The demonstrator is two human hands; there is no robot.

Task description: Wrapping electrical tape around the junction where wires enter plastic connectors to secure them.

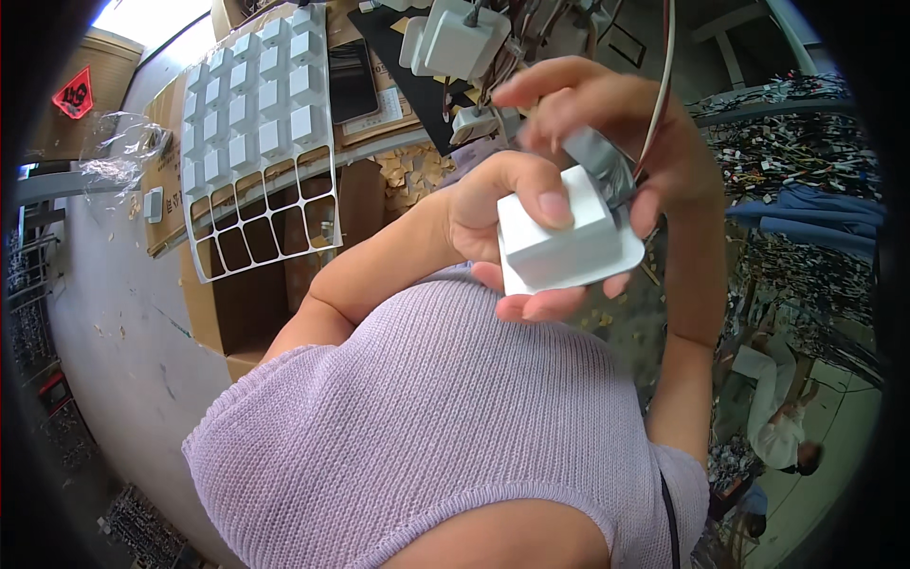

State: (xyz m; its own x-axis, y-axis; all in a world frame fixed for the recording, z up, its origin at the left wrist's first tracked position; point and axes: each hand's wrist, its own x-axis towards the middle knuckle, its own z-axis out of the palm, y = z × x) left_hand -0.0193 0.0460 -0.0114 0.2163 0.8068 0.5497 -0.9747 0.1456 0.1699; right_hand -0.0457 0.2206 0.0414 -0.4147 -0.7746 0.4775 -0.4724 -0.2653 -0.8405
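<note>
A white plastic box-shaped housing (559, 242) with a flat rounded flange sits in my left hand (498, 204). The left thumb presses its top face, and fingers support it from below. Against its far right side is a shiny grey strip or wrapped piece (602, 161), whose exact kind I cannot make out. My right hand (616, 114) curves around this grey piece. Its thumb is by the housing's right edge, while its raised fingers are partly blurred. A thin white-and-red cable (661, 90) runs down past the right hand to the grey piece.
To the left, a white-framed sheet (265, 223) carries rows of white-grey blocks (270, 95), with bare openings nearest me. A dark phone (353, 81) lies beside it. More white housings with cables (464, 38) are ahead. Wire bundles (787, 142) and seated people (782, 417) are at right.
</note>
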